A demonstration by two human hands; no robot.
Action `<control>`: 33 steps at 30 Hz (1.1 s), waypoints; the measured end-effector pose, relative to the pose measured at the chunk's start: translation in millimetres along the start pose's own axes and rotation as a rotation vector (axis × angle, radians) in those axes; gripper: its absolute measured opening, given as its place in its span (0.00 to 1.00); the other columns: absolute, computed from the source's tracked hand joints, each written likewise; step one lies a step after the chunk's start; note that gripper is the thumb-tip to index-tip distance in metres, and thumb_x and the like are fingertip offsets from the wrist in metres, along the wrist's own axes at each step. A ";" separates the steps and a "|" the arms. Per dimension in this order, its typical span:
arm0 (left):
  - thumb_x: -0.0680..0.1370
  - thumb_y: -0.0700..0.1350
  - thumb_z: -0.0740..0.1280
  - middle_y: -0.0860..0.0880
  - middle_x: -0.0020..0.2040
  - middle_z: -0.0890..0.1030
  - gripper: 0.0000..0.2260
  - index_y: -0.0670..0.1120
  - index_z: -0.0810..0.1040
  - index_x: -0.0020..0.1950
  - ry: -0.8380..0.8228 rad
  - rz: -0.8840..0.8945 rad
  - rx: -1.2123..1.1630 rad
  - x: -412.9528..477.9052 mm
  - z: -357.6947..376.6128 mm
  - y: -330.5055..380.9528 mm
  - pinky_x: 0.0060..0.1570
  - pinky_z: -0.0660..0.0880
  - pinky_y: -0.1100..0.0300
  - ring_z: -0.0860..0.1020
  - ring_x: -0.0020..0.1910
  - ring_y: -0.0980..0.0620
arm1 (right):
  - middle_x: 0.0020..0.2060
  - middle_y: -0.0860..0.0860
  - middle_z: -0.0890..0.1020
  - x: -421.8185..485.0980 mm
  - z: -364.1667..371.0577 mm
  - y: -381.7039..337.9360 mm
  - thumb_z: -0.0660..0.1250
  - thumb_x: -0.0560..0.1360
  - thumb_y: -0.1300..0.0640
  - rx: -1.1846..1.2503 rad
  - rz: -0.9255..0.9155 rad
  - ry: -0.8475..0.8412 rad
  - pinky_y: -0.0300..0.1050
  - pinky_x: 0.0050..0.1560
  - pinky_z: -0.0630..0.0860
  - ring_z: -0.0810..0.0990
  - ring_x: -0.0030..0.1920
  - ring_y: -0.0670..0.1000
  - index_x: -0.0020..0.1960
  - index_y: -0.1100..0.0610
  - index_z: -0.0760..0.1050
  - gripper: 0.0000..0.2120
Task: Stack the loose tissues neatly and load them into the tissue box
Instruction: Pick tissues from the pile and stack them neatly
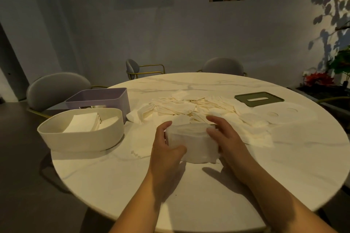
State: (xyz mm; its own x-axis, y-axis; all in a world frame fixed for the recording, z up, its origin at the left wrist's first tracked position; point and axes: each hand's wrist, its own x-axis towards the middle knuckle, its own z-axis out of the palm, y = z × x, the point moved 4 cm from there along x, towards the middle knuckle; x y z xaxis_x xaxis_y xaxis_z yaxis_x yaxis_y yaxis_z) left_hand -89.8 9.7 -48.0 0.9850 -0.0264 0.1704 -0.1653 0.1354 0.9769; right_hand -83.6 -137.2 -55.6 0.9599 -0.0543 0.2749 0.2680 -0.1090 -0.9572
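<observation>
Both hands, left hand (166, 147) and right hand (225, 142), clasp a tissue stack (193, 143); loose tissues (189, 108) at twelve o'clock, cream box (81, 136) at nine.

Left hand (167, 150), right hand (226, 139) around tissue stack (195, 144), loose tissues (189, 107) behind

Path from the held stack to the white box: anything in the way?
Nothing visible. Left hand and right hand grip the stack; the white box stands open-topped to its left, only one flat tissue lying on the table between. Box already holds tissues.
</observation>
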 end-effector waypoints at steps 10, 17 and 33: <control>0.72 0.25 0.64 0.57 0.53 0.70 0.30 0.54 0.65 0.64 -0.051 0.019 -0.043 -3.6 1.6 0.9 0.30 0.74 0.72 0.73 0.48 0.52 | 0.54 0.31 0.69 -6.3 1.9 -2.5 0.70 0.73 0.60 -0.285 -0.218 0.070 0.30 0.48 0.76 0.73 0.56 0.40 0.53 0.41 0.71 0.17; 0.73 0.29 0.66 0.56 0.55 0.70 0.27 0.54 0.67 0.64 -0.069 0.028 0.062 -1.6 1.1 -3.3 0.33 0.74 0.73 0.73 0.50 0.54 | 0.56 0.35 0.71 -4.6 1.5 -0.7 0.70 0.73 0.60 -0.357 -0.218 0.092 0.37 0.59 0.71 0.69 0.57 0.36 0.44 0.43 0.74 0.12; 0.73 0.25 0.60 0.49 0.50 0.74 0.23 0.48 0.68 0.60 0.000 0.027 -0.002 -7.5 -1.1 2.1 0.30 0.73 0.73 0.76 0.41 0.56 | 0.55 0.42 0.70 -4.9 -3.3 4.3 0.72 0.72 0.61 -0.185 0.046 0.104 0.31 0.36 0.76 0.76 0.47 0.45 0.70 0.46 0.59 0.34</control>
State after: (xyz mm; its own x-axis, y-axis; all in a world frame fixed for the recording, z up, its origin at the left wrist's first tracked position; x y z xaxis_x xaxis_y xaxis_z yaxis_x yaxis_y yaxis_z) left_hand -97.4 11.3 -47.4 0.9802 -0.0223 0.1965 -0.1917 0.1380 0.9717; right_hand -87.4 -140.7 -60.8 0.9545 -0.1644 0.2487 0.1956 -0.2841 -0.9386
